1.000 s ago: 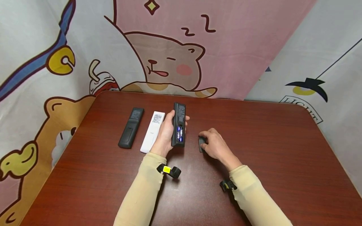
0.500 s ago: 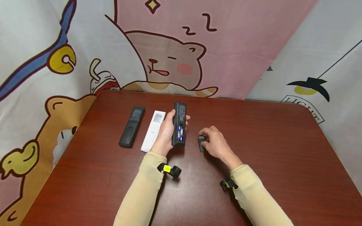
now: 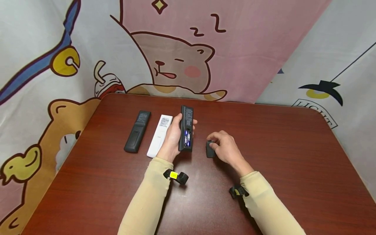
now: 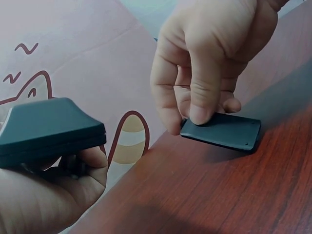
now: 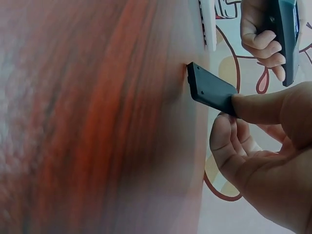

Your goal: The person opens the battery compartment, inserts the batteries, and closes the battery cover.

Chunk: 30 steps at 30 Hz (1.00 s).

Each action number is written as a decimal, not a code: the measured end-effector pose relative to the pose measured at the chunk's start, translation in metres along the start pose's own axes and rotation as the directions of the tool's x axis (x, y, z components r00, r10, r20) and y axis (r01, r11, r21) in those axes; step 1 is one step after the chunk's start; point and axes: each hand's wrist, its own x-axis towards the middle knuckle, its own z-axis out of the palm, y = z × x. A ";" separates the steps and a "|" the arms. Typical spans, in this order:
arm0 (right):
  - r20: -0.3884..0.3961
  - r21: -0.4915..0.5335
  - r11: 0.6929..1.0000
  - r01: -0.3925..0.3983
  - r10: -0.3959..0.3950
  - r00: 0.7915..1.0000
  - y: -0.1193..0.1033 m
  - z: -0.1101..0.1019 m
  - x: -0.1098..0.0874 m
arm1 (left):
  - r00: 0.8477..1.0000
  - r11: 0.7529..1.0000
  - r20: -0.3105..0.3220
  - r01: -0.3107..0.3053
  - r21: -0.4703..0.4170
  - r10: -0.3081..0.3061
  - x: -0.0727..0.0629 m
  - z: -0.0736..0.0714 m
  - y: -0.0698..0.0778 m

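Observation:
My left hand (image 3: 171,139) grips a black remote control (image 3: 187,119), its back facing up. Two blue batteries (image 3: 187,138) show in its uncovered battery compartment. To the right, my right hand (image 3: 225,147) pinches a small black battery cover (image 3: 210,150) between thumb and fingers. In the left wrist view the battery cover (image 4: 224,130) is tilted just over the table, the thumb on its upper face. The right wrist view shows the cover's far end (image 5: 207,87) pointing away from the fingertips. Its underside is partly hidden.
A white remote control (image 3: 160,135) lies back up on the brown table (image 3: 279,156), partly behind my left hand. Left of it lies another black remote (image 3: 137,131), its cover in place. A cartoon-printed cloth (image 3: 243,49) hangs behind the table's back edge.
My right hand has lifted the battery cover slightly off the table and turned it so its broad face shows. My left hand and the remote stay nearly still.

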 end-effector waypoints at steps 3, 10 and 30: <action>-0.017 0.018 1.000 0.012 -0.012 1.000 0.000 0.000 0.000 | 1.000 1.000 -0.006 0.002 -0.001 -0.002 0.000 0.000 0.000; -0.057 0.048 0.999 0.024 -0.021 0.998 -0.001 0.002 -0.001 | 1.000 1.000 -0.018 0.016 -0.018 -0.016 0.000 0.001 0.000; -0.147 0.153 0.985 0.080 -0.057 0.988 -0.012 -0.003 -0.002 | 0.999 0.999 -0.027 0.029 -0.020 -0.029 0.002 -0.003 -0.003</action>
